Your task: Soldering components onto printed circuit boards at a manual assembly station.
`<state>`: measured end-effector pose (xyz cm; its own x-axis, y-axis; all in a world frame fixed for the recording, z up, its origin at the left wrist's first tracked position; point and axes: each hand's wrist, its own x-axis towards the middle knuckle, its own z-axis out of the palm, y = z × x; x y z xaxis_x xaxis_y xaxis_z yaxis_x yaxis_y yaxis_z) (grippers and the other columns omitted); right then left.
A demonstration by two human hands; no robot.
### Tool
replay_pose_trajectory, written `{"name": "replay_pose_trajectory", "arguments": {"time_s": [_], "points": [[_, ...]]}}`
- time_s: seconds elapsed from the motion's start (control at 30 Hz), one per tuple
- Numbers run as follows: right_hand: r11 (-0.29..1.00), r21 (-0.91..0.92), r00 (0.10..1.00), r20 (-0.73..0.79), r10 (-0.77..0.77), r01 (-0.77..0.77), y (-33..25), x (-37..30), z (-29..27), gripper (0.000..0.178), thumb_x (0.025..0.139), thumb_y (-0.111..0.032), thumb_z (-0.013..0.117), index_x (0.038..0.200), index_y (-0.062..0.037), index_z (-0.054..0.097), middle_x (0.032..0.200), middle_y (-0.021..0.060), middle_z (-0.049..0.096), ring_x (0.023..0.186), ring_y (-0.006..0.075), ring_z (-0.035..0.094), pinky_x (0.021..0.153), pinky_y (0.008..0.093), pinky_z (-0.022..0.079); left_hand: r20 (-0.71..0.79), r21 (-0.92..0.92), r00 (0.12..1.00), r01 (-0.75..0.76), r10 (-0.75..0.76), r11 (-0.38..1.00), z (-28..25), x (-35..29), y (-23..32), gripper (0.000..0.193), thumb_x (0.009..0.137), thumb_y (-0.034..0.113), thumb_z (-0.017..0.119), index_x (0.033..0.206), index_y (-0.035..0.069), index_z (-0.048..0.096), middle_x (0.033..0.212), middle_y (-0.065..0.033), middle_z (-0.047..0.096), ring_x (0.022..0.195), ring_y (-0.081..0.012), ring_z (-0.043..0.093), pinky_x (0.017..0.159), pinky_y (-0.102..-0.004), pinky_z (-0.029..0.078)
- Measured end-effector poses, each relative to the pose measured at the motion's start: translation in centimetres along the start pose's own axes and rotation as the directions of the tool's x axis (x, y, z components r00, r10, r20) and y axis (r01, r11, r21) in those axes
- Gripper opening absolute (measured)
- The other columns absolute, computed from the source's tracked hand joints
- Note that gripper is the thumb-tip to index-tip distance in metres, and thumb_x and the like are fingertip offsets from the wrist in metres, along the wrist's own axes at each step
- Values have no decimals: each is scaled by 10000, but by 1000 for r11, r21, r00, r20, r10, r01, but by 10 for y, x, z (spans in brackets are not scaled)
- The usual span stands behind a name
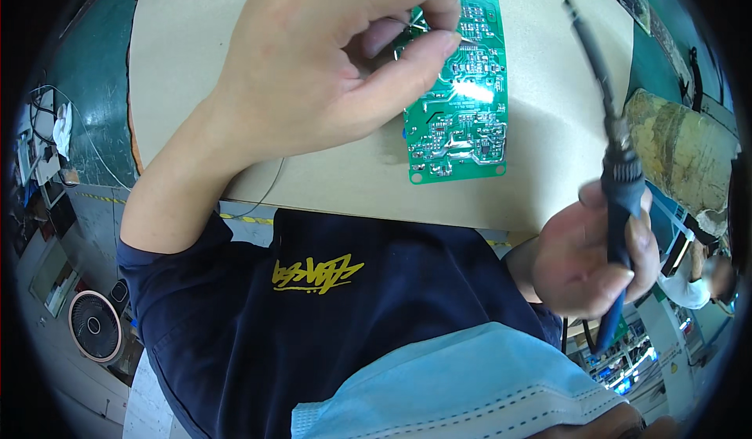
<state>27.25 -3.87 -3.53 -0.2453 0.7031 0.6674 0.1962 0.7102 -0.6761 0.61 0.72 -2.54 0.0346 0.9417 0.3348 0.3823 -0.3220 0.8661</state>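
Green circuit board (460, 114): left fingers (423, 59) pinching thin metal (468, 41), apparently positioning.
Soldering iron (623, 174): right fingers (641, 237) gripping, probably next needing aim.

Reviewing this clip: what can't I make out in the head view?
All in the head view:
Green rectangular circuit board: partly hidden by the left hand; far end cut off by the top edge.
Thin silvery metal tool: mostly covered by that hand's fingers.
Blue-and-black pen-shaped soldering iron: tip blurred; handle partly behind right hand.
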Motion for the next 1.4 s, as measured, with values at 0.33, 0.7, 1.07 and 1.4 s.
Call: {"name": "replay_pose_trajectory", "arguments": {"time_s": [0.33, 0.7, 1.07, 1.4], "points": [[963, -87, 946, 183, 269, -257, 10, -4, 21, 611, 997, -262, 601, 1469, -15, 303, 1057, 290, 678, 1147, 392, 628, 1012, 506, 454, 223, 383, 970, 6, -99, 924, -33, 12, -2, 196, 939, 115, 533, 1021, 2, 670, 768, -62, 598, 693, -178, 582, 699, -342, 469], [961, 90, 956, 158, 246, -262, 7, -6, 12, 587, 975, -107, 570, 1474, 13, 286, 1191, 307, 611, 1034, 326, 673, 929, 441, 512, 276, 631, 893, 110, -354, 768, 1, 7, 36, 590, 940, 520, 579, 820, -50, 669, 698, -204, 644, 720, -375, 669, 663, -453, 519], [910, 336, 927, -196, 320, -243, 6, -22, 0, 607, 885, 45, 541, 1446, 69, 310, 1185, 277, 571, 825, 226, 682, 853, 380, 523, 384, 875, 670, -45, -636, 481, 20, 37, 85, 614, 790, 559, 726, 893, -42, 655, 850, -241, 649, 809, -366, 656, 723, -422, 507], [914, 364, 961, -136, 243, -179, 12, -12, -10, 566, 836, 74, 565, 1378, 73, 401, 1155, 256, 592, 784, 236, 682, 804, 353, 519, 254, 874, 932, -106, -260, 474, 18, 227, 114, 491, 768, 392, 692, 903, -80, 674, 832, -227, 682, 791, -277, 677, 711, -361, 520]]}}
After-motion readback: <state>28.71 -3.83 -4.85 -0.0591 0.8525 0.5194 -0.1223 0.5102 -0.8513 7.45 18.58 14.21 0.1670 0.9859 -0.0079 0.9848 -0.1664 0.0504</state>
